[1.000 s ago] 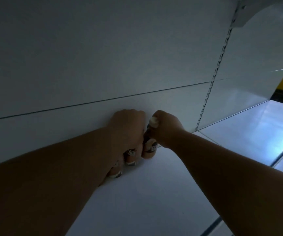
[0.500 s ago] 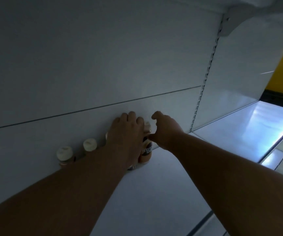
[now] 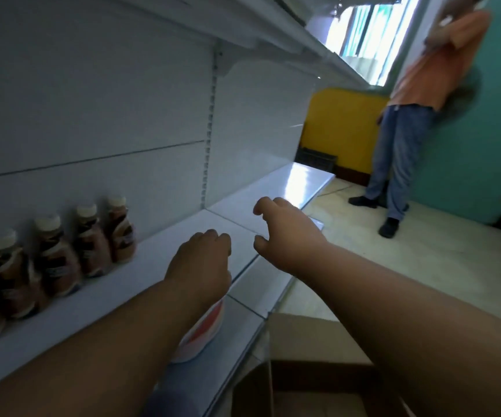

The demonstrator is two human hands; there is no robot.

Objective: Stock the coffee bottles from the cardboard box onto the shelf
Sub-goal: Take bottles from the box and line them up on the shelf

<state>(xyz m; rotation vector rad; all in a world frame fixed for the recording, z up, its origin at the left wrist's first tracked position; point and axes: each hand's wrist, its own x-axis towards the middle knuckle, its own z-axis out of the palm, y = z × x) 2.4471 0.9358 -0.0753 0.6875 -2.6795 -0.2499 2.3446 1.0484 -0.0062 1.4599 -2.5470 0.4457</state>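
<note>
Five coffee bottles point(image 3: 62, 254) stood in a row at the back of the shelf point(image 3: 165, 254). Both the left hand point(image 3: 202, 263) and right hand point(image 3: 285, 233) hung empty, fingers loosely curled, above the shelf's front edge. The cardboard box point(image 3: 297, 368) sat below it, contents hidden, so restocking seemed unfinished.

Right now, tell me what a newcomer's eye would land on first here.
Two bare forearms fill the foreground, the left hand and right hand both empty over the front of the white shelf. To the left, a row of coffee bottles with cream caps stands against the back panel. On the right, a person in an orange shirt stands by the teal wall, and an open cardboard box sits below the hands.
</note>
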